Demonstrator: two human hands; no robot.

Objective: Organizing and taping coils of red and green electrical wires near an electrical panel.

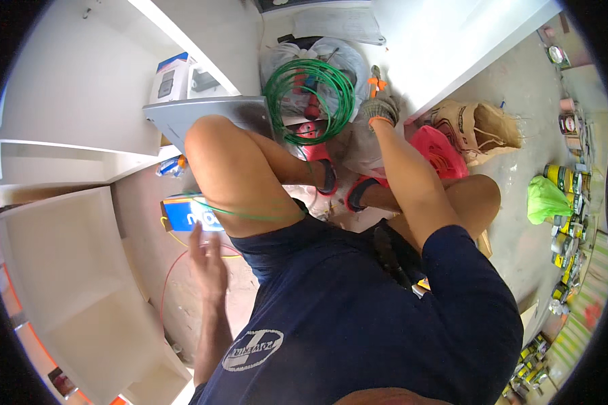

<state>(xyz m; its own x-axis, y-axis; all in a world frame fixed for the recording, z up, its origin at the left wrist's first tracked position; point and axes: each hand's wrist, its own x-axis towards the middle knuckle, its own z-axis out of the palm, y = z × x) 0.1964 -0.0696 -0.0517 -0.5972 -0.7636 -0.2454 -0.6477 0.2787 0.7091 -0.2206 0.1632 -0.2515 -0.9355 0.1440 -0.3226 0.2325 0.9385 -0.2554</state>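
Note:
My right hand (381, 110), in a grey work glove with an orange cuff, is closed around pliers (377, 84) with orange handles and metal jaws. Its fingers are partly hidden from above. To its left, a large coil of green wire (348, 101) rests over a clear plastic bag (277, 66) that has red tools in it. A blurred green strand (250, 216) crosses in front of my left knee. My left hand (209, 266) is bare and smeared by motion, its fingers stretched out with nothing seen in them, near a blue and white box (186, 214).
A grey panel (216, 111) leans beside my left knee. White cabinets (74, 101) stand on the left and ahead. At right are a brown paper bag (476, 128), a red plastic bag (446, 152) and several paint cans (562, 179). Red and yellow wires (165, 287) lie on the floor.

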